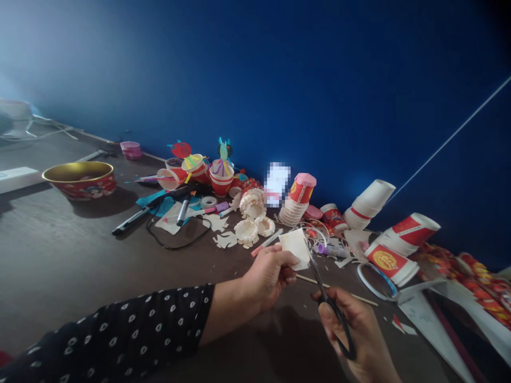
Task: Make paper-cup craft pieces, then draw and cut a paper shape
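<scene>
My left hand (271,274) pinches a small cream-white piece of paper (294,246) between thumb and fingers, holding it above the dark table. In my right hand (355,324) is a pair of black-handled scissors (339,319), the fingers wrapped round the handles. The blades point up and away, along the right edge of the paper. Whether they touch or cut it, I cannot tell. A thin wooden stick (343,291) lies on the table behind the scissors, partly hidden by them. Just beyond the paper are a purple-capped tube (329,249) and several paper scraps (225,239).
A stack of paper cups (293,210) stands beyond my hands, with more red-white cups (413,234) tilted at right. A tape roll (377,281) and a dark phone-like slab (467,324) lie at right. Leftward are markers (183,208), decorated cups (221,178) and a red bowl (80,183).
</scene>
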{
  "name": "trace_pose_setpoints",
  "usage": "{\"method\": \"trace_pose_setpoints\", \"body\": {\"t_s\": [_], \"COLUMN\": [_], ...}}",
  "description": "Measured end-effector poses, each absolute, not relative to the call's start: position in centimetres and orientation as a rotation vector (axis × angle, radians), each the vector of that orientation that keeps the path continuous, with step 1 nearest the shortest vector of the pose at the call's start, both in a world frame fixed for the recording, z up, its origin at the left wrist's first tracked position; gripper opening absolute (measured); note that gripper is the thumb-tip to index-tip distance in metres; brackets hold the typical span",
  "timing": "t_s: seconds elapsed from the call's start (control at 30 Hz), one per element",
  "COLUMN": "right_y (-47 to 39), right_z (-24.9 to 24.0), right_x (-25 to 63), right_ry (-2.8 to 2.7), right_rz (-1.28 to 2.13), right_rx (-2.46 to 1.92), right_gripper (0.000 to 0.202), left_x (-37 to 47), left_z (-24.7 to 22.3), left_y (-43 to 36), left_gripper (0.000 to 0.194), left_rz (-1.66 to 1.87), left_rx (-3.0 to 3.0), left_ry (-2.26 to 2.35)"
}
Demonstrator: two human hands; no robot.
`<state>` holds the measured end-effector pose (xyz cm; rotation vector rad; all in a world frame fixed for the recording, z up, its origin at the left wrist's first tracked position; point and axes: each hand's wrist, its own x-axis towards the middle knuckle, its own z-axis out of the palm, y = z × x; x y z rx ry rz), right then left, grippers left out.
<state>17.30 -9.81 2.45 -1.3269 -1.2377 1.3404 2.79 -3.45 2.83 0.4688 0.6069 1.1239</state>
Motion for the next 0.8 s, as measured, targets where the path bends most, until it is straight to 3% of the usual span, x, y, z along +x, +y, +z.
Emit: {"method": "trace_pose_setpoints", "body": {"t_s": [0.8], "right_y": [-10.3], "right_z": [3.3], "right_x": [16.6], "right_ry": [-1.211], "right_rz": [1.234], "right_rx": [-1.338], "right_gripper": [0.043], "left_x": [2.8], "left_z": [2.7], "left_y": [-3.1], "left_gripper": [0.016], "left_rz": [1.131], "left_rx": [0.485], "left_ry": [0.654]}}
